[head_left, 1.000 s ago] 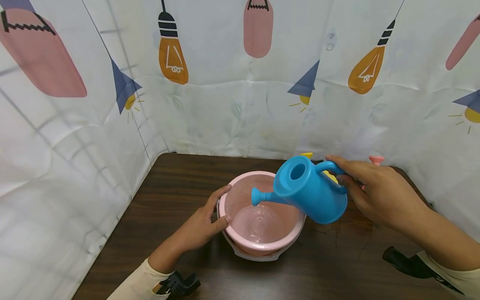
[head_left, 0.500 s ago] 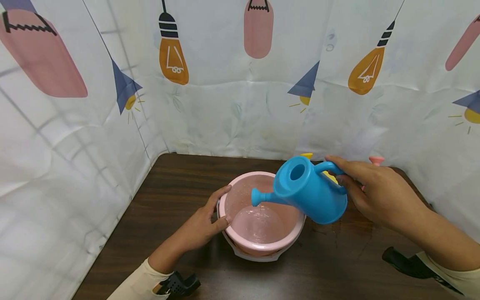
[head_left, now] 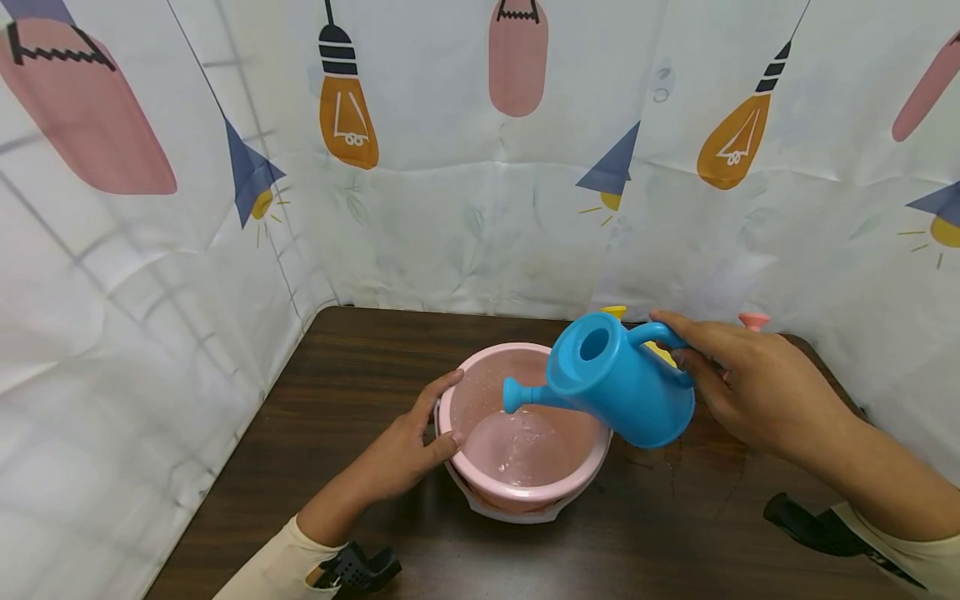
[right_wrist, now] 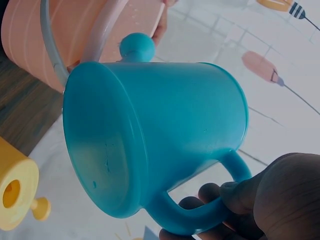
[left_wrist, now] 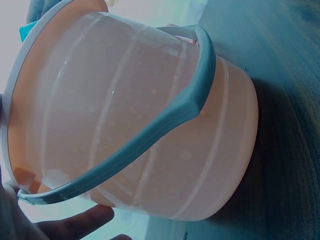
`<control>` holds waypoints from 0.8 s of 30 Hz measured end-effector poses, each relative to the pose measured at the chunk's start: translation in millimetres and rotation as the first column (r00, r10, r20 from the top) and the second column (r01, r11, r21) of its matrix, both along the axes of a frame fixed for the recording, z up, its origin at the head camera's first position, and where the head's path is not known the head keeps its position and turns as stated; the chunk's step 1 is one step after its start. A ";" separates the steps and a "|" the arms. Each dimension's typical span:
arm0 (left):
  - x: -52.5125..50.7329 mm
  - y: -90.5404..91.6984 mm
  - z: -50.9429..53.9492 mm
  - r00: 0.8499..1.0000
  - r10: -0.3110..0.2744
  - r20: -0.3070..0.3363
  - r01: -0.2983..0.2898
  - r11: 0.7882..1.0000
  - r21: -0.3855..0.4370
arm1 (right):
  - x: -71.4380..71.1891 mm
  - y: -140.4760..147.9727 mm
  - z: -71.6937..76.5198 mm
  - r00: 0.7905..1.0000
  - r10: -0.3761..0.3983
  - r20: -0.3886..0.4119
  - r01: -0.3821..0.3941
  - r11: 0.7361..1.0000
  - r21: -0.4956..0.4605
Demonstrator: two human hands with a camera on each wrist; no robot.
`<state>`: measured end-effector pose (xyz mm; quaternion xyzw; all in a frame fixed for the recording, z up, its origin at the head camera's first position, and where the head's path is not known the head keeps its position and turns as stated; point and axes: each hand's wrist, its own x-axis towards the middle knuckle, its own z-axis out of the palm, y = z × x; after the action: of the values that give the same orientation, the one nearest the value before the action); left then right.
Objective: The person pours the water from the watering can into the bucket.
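My right hand (head_left: 757, 379) grips the handle of a blue watering can (head_left: 622, 392), holding it tipped over a pink bucket (head_left: 525, 493). The can's spout (head_left: 517, 395) points left, above the bucket's opening. Splashes and ripples show on shallow water (head_left: 517, 446) inside. At the bucket's left side my left hand (head_left: 401, 450) holds the rim, thumb over the edge and the other fingers along the outside. In the left wrist view the bucket's grey handle (left_wrist: 165, 125) hangs down against its wall. Fingers and thumb curl round the can's handle (right_wrist: 190, 217) in the right wrist view.
A yellow watering can (right_wrist: 17, 187) stands behind the blue one, mostly hidden in the head view. A pink spout-like top (head_left: 753, 320) shows beyond my right hand. Wet marks lie on the dark wooden table (head_left: 360, 367). A printed white curtain (head_left: 450, 233) encloses its back and left.
Both hands, the watering can and the bucket keep their places. Only the splashes and ripples in the bucket's water have shifted.
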<state>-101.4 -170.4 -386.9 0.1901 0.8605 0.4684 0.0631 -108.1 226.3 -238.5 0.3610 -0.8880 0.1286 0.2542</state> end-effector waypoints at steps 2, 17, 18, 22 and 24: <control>0.1 0.1 0.0 1.000 0.001 0.000 -0.001 1.000 0.000 | 0.0 0.1 0.0 1.000 0.003 -0.003 -0.003 1.000 -0.002; 0.0 -0.1 0.4 1.000 -0.007 0.002 0.007 1.000 0.004 | 0.1 -0.7 -0.1 1.000 -0.008 0.002 0.008 1.000 0.001; 0.0 -0.1 0.3 1.000 -0.007 0.002 0.007 1.000 0.005 | 0.2 -0.8 0.0 1.000 -0.008 0.003 0.008 1.000 0.001; 0.0 -0.1 0.2 1.000 -0.008 0.004 0.008 1.000 0.007 | 0.3 -1.1 0.0 1.000 -0.011 0.005 0.011 1.000 -0.002; 0.0 -0.1 0.2 1.000 -0.008 0.005 0.008 1.000 0.007 | 0.2 -1.4 0.0 1.000 -0.012 0.005 0.012 1.000 -0.003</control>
<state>-101.4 -170.5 -386.7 0.1926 0.8580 0.4715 0.0667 -107.9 225.0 -238.5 0.3548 -0.8907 0.1292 0.2531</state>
